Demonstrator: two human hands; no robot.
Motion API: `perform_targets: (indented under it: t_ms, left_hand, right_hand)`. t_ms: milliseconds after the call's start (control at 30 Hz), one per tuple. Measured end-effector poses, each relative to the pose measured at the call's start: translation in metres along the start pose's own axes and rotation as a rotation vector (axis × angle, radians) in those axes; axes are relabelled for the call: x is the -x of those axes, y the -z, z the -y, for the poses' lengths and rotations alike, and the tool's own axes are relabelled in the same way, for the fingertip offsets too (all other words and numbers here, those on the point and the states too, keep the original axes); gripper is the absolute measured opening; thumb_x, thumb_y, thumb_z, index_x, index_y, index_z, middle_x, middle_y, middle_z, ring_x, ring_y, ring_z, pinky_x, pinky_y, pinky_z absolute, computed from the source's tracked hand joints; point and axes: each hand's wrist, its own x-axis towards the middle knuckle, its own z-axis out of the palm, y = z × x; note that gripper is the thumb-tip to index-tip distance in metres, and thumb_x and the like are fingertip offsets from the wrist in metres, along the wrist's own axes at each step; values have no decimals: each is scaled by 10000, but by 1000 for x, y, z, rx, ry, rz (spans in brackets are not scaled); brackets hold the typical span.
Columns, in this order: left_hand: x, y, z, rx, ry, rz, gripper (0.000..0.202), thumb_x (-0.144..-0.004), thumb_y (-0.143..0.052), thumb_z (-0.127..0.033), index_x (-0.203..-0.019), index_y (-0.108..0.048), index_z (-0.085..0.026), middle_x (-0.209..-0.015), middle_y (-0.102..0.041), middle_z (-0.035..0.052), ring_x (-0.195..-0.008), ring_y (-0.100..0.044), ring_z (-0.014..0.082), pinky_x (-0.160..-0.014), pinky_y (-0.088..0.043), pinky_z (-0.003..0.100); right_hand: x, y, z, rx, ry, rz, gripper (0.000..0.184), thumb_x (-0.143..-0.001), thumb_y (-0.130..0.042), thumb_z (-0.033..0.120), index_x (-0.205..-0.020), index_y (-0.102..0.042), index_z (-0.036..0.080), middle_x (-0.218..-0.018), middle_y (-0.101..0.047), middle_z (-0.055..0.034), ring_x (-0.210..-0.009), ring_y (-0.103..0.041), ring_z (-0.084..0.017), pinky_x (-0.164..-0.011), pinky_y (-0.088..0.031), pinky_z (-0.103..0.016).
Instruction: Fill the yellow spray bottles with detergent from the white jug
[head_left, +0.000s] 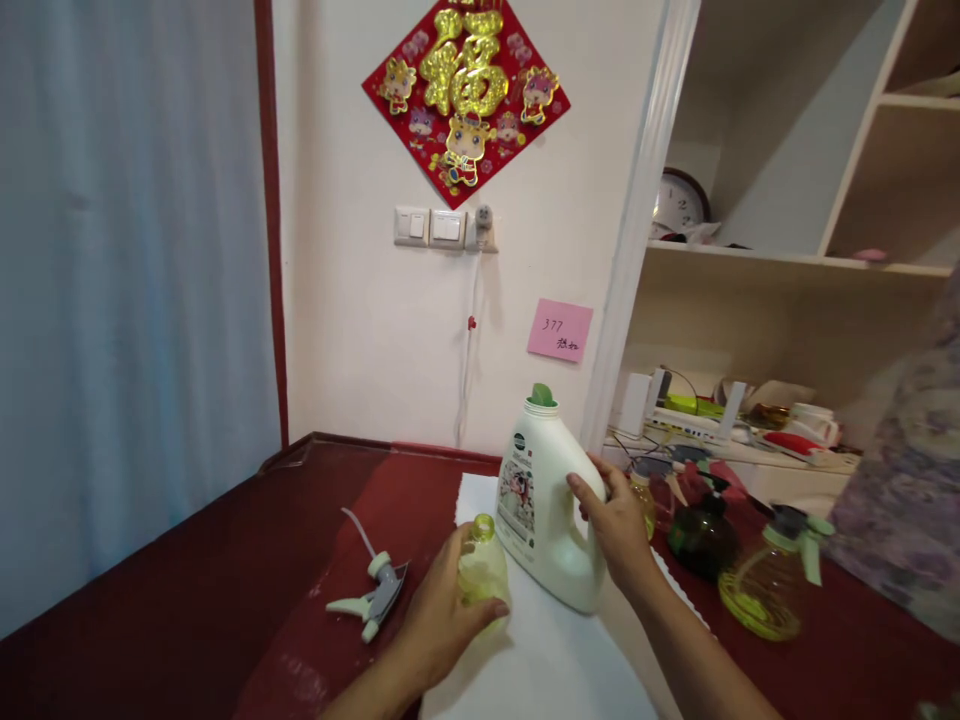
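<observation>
While my left hand (442, 620) is wrapped round a small yellow-green bottle (482, 570) with its neck open and no top on it, my right hand (616, 525) is clamped on the handle of the white detergent jug (536, 490); jug's standing upright at about 1 o'clock from the little bottle, just beside it, can't tell if they touch; both are over a white sheet (547, 660) spread on the dark red table (225, 560); out at 9 o'clock from the small bottle a loose spray trigger head (375, 592) lies on its side, tube sticking up and away, well apart from my fingers; at 3 o'clock from the jug there's a dark green spray bottle (701, 540), and closer to me a yellow spray bottle (769, 590) with a pale green trigger; someone's patterned sleeve (911, 480) pokes in at far right; pink sticky note (559, 330) on the wall at 12 above the jug.
</observation>
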Motion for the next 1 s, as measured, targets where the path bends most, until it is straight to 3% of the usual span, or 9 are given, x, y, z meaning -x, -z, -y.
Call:
perform_targets:
  t_ms: [167,400,500,600,667,867,1000]
  left_hand:
    - [0,-1,8,-13,-16,-15,799,-671,-739,-216,-1403,-417,-219,-1452,-522,149,-1354,-456,316,-1138,-333,445]
    - [3,0,5,-27,-10,-12,776,-687,-737,-238,-1395,-421,-209,-1466,-516,153,-1358,-458,309,-1146,-321,443]
    - [4,1,3,-33,-40,-13,747,-696,-733,-238,-1382,-436,-219,-1426,-547,143,-1335,-480,307,-1120,-351,439]
    - [4,1,3,-31,-63,-15,747,-694,-741,-232,-1378,-442,-216,-1401,-563,143,-1323,-490,308,-1103,-370,430]
    - [4,0,4,-28,-71,-19,744,-695,-743,-230,-1377,-444,-216,-1406,-561,144,-1323,-491,307,-1105,-370,427]
    - [2,0,6,-35,-86,-22,757,-694,-753,-235,-1383,-443,-211,-1417,-554,146,-1324,-489,314,-1099,-377,430]
    - [2,0,5,-45,-90,-18,747,-690,-760,-243,-1370,-453,-213,-1404,-566,132,-1312,-501,306,-1091,-383,406]
  right_hand:
    - [3,17,19,68,25,-14,700,-732,-674,645,-1242,-587,174,-1104,-692,-113,-800,-670,-245,-643,-545,-357]
    - [14,71,73,243,65,188,600,-639,-768,620,-1081,-700,220,-960,-748,-74,-796,-688,-273,-645,-558,-358]
    - [21,91,90,387,87,276,600,-616,-758,669,-1047,-738,252,-998,-761,-80,-830,-712,-302,-679,-587,-394]
    - [28,105,96,502,147,335,575,-625,-759,685,-1044,-757,290,-1117,-756,-84,-955,-721,-339,-808,-598,-451]
    - [32,111,98,545,210,375,537,-650,-768,668,-1049,-765,308,-1165,-749,-81,-1030,-711,-350,-880,-587,-465]
    - [36,118,108,645,366,436,526,-715,-743,665,-1093,-759,300,-1135,-761,-108,-992,-732,-359,-798,-625,-456]
    - [38,116,124,820,451,510,501,-838,-663,618,-1207,-697,281,-1235,-721,-104,-1063,-708,-327,-863,-602,-458]
